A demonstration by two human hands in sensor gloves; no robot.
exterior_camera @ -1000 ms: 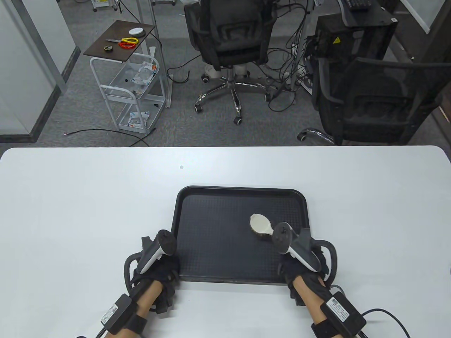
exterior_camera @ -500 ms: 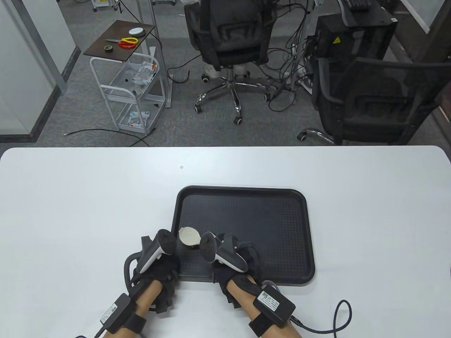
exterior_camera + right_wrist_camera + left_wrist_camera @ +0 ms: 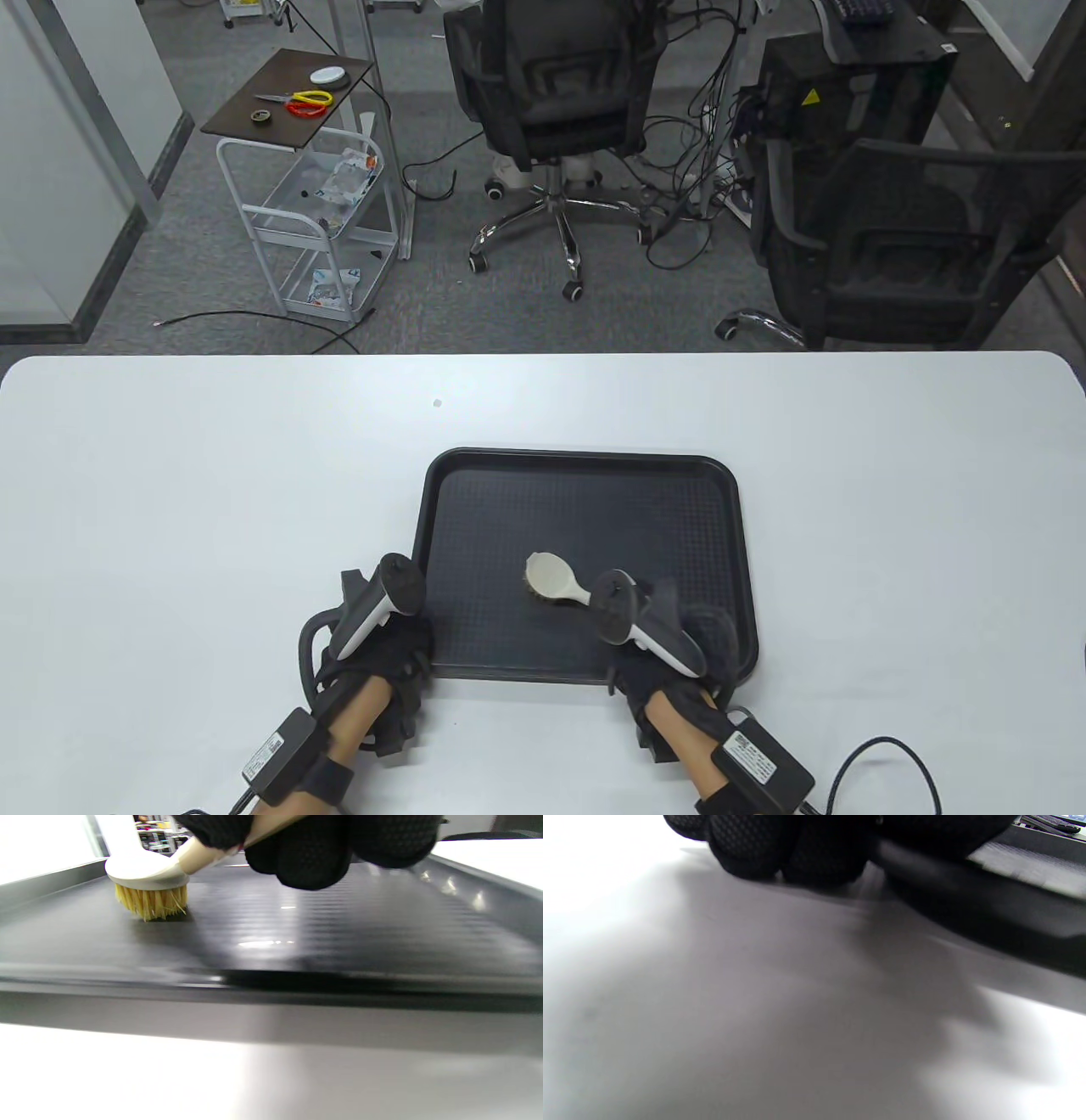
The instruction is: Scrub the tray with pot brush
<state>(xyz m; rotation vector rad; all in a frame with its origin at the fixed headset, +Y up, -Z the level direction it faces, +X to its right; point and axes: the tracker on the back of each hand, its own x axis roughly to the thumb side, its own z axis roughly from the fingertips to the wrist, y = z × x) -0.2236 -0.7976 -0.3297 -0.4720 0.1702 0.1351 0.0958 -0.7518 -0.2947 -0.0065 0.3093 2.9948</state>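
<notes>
On the white table (image 3: 212, 509), the left hand (image 3: 386, 649) grips the black tray (image 3: 585, 501) at its near-left corner, fingers curled. Only the right wrist view shows the pot brush (image 3: 556, 579) bristles touching the tray floor; the right hand (image 3: 670, 671) wraps its handle.

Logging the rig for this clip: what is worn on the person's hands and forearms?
Both the left hand and the right hand wear black textured mesh gloves. Each carries a white-and-black controller-like tracker on its back, a black labelled box strapped to the forearm, and a black cable. No sleeves.

pot brush (image 3: 146, 878) handle end hidden inside right hand (image 3: 322, 844)
</notes>
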